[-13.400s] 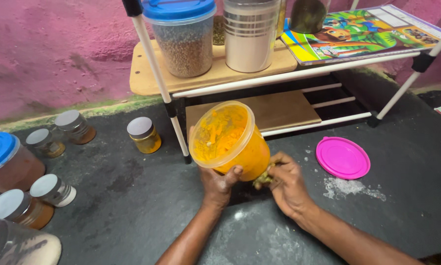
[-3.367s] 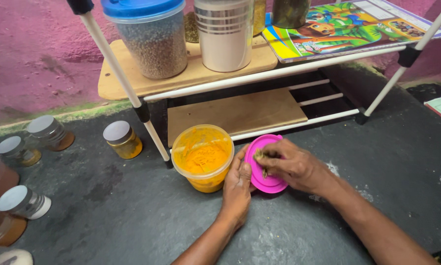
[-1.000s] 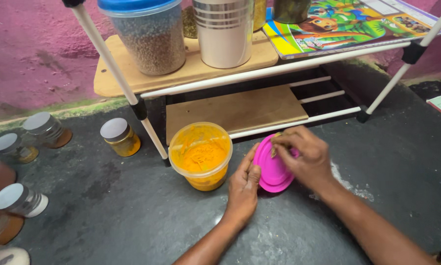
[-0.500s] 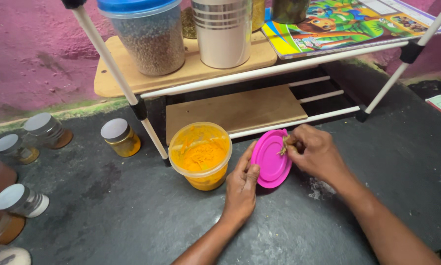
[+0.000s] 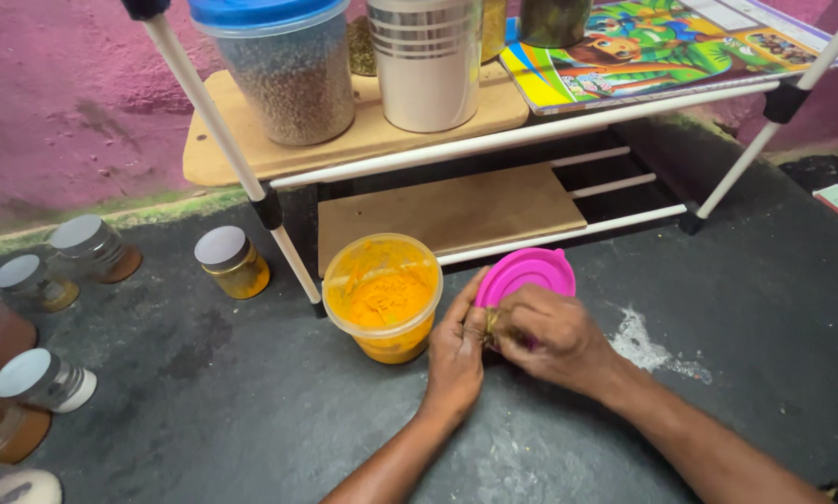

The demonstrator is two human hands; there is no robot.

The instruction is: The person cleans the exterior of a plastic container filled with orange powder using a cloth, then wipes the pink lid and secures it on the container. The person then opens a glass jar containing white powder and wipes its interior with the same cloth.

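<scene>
Both hands (image 5: 508, 341) have closed, apparently gripping the pink lid (image 5: 528, 273) beside the tub (image 5: 384, 294).

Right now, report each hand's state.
Left hand: fingers closed on the pink lid.
Right hand: closed on the pink lid's lower edge.

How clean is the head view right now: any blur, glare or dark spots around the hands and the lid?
Head view: even, soft light, no hard shadows; pink lid and yellow tub sharp; right hand and left hand slightly soft; mild sheen on the steel canister; rack's lower shelf dim; frame edges bowed.
</scene>
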